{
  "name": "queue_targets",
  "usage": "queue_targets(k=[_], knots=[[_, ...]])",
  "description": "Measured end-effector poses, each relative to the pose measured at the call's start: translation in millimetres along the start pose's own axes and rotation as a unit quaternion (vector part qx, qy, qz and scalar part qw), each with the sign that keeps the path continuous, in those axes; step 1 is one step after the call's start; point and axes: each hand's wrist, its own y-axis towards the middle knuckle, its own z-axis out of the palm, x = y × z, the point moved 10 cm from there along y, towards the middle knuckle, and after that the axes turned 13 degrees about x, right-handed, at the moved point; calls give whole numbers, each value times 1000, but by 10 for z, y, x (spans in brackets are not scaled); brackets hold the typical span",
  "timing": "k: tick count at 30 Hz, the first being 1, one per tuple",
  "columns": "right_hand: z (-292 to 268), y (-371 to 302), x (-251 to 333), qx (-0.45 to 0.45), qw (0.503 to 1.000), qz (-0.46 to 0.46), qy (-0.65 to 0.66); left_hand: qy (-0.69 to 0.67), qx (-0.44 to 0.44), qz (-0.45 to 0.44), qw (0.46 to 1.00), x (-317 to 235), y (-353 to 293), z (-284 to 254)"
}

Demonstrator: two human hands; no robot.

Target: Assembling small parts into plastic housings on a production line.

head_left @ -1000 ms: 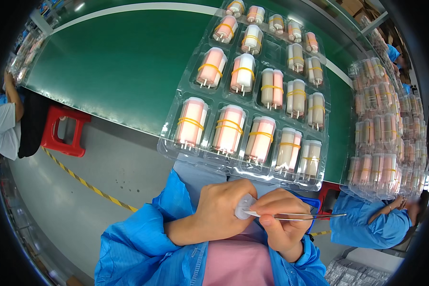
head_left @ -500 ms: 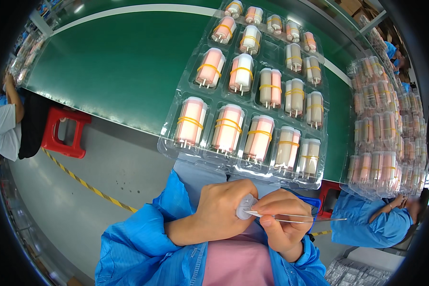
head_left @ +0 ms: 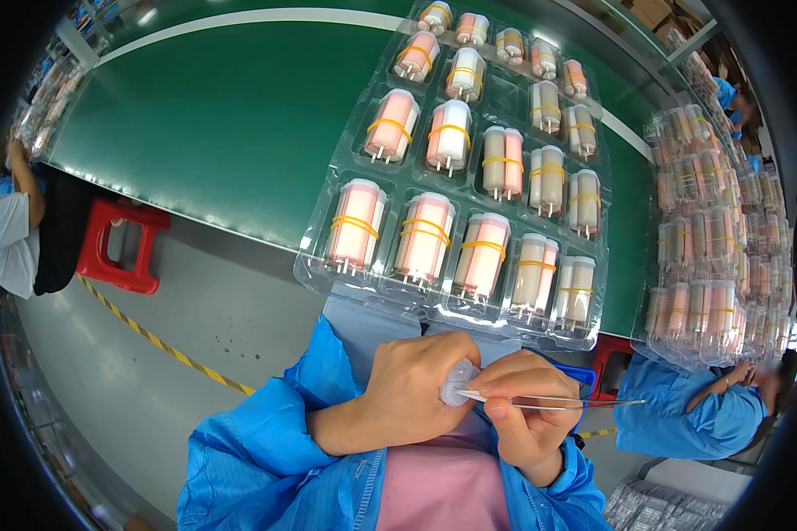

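Close to my chest, my left hand (head_left: 412,385) is closed around a small part whose pale translucent round end (head_left: 458,382) shows beside the thumb and forefinger. The rest of that part is hidden in the fist. My right hand (head_left: 531,403) pinches a pair of thin metal tweezers (head_left: 584,404), with the long arms pointing out to the right. The white tip of the tweezers touches the face of the round end. Just beyond my hands lies a clear plastic tray (head_left: 319,257) with rows of pink, white and grey cylinder bundles (head_left: 425,237), each bound with a yellow band.
The tray overhangs the near edge of a green table (head_left: 212,115). Stacked trays of similar bundles (head_left: 704,239) stand at the right. A red stool (head_left: 124,243) and a seated person (head_left: 16,230) are at the left; a person in blue (head_left: 691,407) sits at the right.
Almost nothing differs. The round end and the tweezers have shifted very slightly, with the tip still against it.
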Motion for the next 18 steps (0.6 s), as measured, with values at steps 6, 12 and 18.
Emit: queue_targets(k=[6,12,18], knots=[[-8,6,12,-1,1000,1,1,3,10,-3,1000,10,4,19],[35,70,114,23,997,-22,-64,22,16,8,1000,-19,19,14],[41,66,122,22,996,-31,-76,51,24,8,998,-15,9,37]])
